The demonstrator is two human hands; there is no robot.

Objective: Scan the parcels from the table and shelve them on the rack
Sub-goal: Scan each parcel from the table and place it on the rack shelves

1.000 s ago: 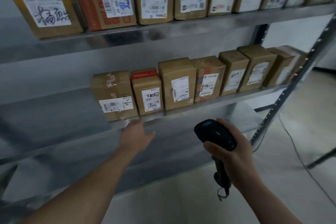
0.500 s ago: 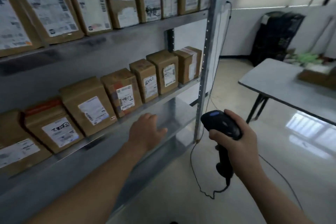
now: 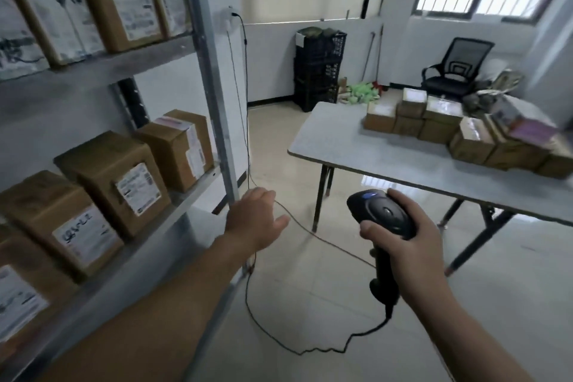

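A metal rack (image 3: pixel 214 96) fills the left side, with brown cardboard parcels (image 3: pixel 124 183) standing in a row on its middle shelf and more on the shelf above. My left hand (image 3: pixel 257 220) is empty with fingers apart, just right of the rack's front post. My right hand (image 3: pixel 406 239) grips a black handheld barcode scanner (image 3: pixel 381 217) whose cable trails down to the floor. A grey folding table (image 3: pixel 335 146) stands to the right, carrying a cluster of several brown parcels (image 3: pixel 434 124) along its far side.
A thin black cable (image 3: pixel 248 304) hangs from a wall socket beside the rack and loops across the tiled floor. Stacked black crates (image 3: pixel 319 68) stand against the far wall. A black office chair (image 3: pixel 455 71) sits behind the table, under a barred window.
The view has swung right, from facing the rack shelves to the room and table. My left hand has come off the shelf edge past the rack's post. The scanner stays in my right hand.
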